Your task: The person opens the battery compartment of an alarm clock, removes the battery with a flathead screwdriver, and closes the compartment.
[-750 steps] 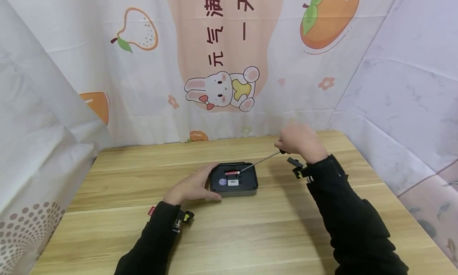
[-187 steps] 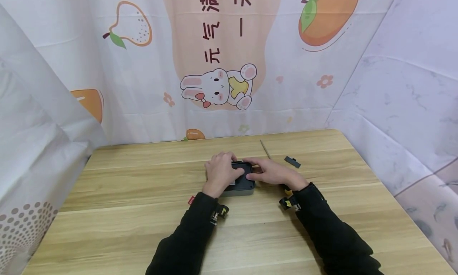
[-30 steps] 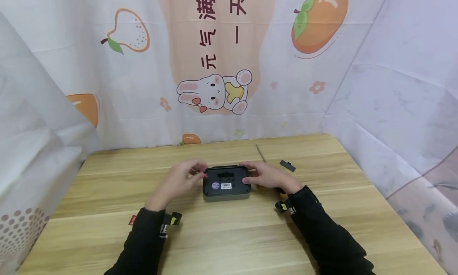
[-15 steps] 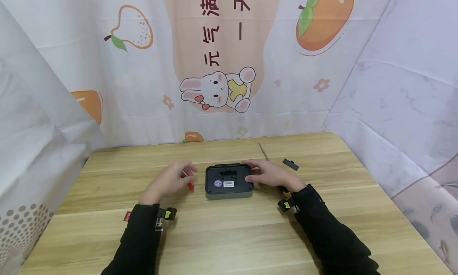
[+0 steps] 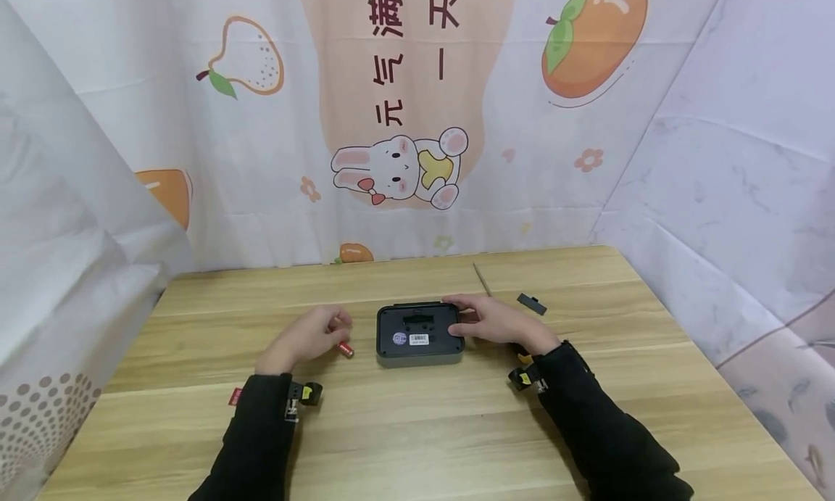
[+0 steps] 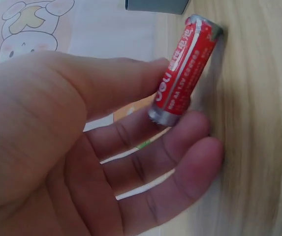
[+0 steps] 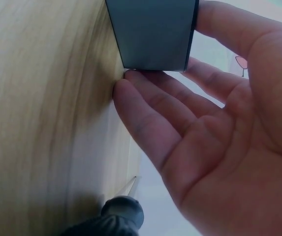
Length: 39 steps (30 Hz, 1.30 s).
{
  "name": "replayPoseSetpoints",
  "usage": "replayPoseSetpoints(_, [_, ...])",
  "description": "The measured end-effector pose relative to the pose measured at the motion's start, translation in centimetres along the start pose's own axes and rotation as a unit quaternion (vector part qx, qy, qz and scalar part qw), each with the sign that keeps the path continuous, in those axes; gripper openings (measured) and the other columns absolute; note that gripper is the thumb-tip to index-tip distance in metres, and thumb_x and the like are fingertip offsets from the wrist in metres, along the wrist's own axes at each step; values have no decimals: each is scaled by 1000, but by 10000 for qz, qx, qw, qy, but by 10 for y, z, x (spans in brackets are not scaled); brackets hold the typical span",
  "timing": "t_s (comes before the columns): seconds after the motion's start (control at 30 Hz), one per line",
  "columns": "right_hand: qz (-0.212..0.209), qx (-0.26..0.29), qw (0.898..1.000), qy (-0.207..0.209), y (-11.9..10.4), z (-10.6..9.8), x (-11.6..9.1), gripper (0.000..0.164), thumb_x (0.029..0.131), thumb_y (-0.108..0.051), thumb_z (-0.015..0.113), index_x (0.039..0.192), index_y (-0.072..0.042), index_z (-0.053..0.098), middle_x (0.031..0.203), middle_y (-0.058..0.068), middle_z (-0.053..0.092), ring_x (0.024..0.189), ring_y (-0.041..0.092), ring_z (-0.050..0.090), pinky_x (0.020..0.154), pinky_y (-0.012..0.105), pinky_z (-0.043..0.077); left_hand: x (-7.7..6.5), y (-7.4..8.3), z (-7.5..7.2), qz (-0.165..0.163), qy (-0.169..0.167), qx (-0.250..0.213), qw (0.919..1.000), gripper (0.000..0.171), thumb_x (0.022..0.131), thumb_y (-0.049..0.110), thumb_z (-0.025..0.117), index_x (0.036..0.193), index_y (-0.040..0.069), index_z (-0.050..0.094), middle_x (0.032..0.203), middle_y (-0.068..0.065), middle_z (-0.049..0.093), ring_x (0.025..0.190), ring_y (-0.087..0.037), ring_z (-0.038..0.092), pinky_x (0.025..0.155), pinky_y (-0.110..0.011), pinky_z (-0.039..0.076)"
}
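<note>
My left hand (image 5: 312, 336) is just above the tabletop, left of the device. Its thumb and a finger pinch one end of a red AA battery (image 6: 186, 69); the battery's far end points down at the wood. In the head view the battery's tip shows below the fingertips. A dark rectangular battery-powered device (image 5: 420, 334) lies back side up, its battery slot (image 5: 418, 320) dark, with a barcode label and a round purple sticker beneath. My right hand (image 5: 499, 321) holds the device's right end, thumb on top and fingers along the far side.
A small black battery cover (image 5: 531, 304) lies to the right of the device. Partly behind the right hand is a screwdriver, its shaft (image 5: 481, 278) pointing to the back and its handle (image 7: 123, 208) near the wrist. A printed curtain (image 5: 261, 160) borders the wooden table (image 5: 417, 428).
The battery, earlier in the slot with the screwdriver prying at it, is out. My left hand has carried it left and down to the table. The screwdriver lies down; the right hand stays put.
</note>
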State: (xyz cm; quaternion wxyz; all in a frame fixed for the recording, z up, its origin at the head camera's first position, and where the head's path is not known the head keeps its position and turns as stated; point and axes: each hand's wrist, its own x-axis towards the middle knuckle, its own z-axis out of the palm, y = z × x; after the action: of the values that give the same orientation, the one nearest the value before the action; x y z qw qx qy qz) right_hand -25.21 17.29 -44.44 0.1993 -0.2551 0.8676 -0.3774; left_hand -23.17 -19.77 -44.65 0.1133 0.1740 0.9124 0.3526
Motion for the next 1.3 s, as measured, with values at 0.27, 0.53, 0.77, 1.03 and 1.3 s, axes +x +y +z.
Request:
replayPoseSetpoints(0.27, [15, 13, 10000, 7, 1, 2, 0, 66, 100, -34, 67, 156, -11, 40, 158, 14, 39, 139, 37, 44, 109, 50, 42, -6, 0, -2, -208, -192, -212, 9994, 27, 98, 15, 69, 120, -1, 64, 99, -8, 70, 85, -20, 62, 72, -37, 51])
replayPoseSetpoints(0.53, [-23, 97, 10000, -6, 2, 2, 1, 66, 100, -31, 67, 156, -9, 39, 158, 15, 38, 140, 38, 43, 109, 50, 42, -6, -1, -3, -247, -303, -396, 9984, 39, 93, 15, 75, 124, -4, 61, 87, -6, 63, 72, -18, 55, 64, -32, 47])
replayPoseSetpoints(0.77, [0, 53, 10000, 15, 1, 1, 0, 66, 100, -31, 67, 156, -10, 39, 158, 15, 39, 139, 37, 44, 108, 51, 42, -6, -1, -4, -259, -281, -432, 9983, 39, 93, 14, 75, 125, -4, 61, 88, -6, 62, 74, -18, 55, 64, -33, 48])
replayPoseSetpoints(1.03, [-27, 54, 10000, 12, -2, 1, 0, 66, 100, -30, 67, 156, -8, 39, 158, 16, 39, 139, 38, 43, 108, 52, 42, -7, -1, -6, -249, -225, -394, 9987, 40, 95, 15, 73, 127, -5, 60, 91, -7, 63, 75, -19, 55, 65, -34, 46])
replayPoseSetpoints(1.3, [0, 50, 10000, 34, -1, 2, 0, 67, 100, -32, 67, 156, -9, 39, 158, 15, 39, 140, 38, 43, 108, 52, 42, -9, -1, -8, -394, -100, -169, 9990, 37, 97, 18, 71, 126, -2, 61, 99, -9, 64, 82, -21, 57, 69, -34, 48])
